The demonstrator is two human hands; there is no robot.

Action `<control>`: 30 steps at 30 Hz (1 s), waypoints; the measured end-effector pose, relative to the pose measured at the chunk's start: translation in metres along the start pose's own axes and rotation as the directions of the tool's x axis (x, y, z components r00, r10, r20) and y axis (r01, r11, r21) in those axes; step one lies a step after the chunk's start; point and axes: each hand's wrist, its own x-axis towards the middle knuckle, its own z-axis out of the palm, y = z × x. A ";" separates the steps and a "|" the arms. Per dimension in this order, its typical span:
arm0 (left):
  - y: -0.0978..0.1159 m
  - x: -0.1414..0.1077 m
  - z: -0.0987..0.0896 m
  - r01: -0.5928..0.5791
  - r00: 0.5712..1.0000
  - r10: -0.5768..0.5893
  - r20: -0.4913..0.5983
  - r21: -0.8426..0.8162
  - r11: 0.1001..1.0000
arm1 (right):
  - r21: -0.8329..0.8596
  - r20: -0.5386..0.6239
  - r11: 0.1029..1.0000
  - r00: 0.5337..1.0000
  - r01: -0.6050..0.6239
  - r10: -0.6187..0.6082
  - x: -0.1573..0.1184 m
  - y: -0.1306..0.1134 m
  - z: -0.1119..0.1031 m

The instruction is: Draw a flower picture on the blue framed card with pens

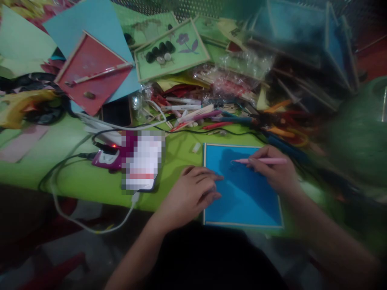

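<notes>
On blue panel: pinches pink pen in right hand near top; rests left hand, loosely spread, over left edge; calls for light, braced strokes.

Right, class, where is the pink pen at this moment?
In the head view, the pink pen is right of centre, held in the right hand, with its tip at the upper part of the blue panel.

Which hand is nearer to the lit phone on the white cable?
The left. The left hand lies just right of the phone, fingers over the blue board's left edge; the right hand is farther right, holding the pink pen.
</notes>
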 end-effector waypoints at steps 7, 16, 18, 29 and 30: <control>0.001 0.000 0.000 0.006 1.000 -0.006 0.009 -0.001 1.000 | -0.012 0.002 0.999 0.999 0.033 -0.033 -0.001 0.002 -0.002; 0.003 0.000 -0.002 0.029 0.999 -0.029 0.028 0.001 1.000 | -0.014 -0.017 0.999 0.999 0.035 -0.035 0.000 0.008 -0.003; 0.002 0.000 -0.002 0.026 0.999 -0.026 0.025 0.001 1.000 | -0.016 -0.025 0.999 0.999 0.034 -0.034 0.000 0.009 -0.003; 0.001 0.000 -0.001 0.020 0.999 -0.021 0.026 0.019 1.000 | -0.029 -0.021 0.999 0.999 0.041 -0.042 0.000 0.007 -0.004; 0.001 0.000 -0.001 0.023 0.999 -0.023 0.028 0.018 1.000 | -0.027 -0.015 0.999 0.999 0.037 -0.037 -0.001 0.007 -0.004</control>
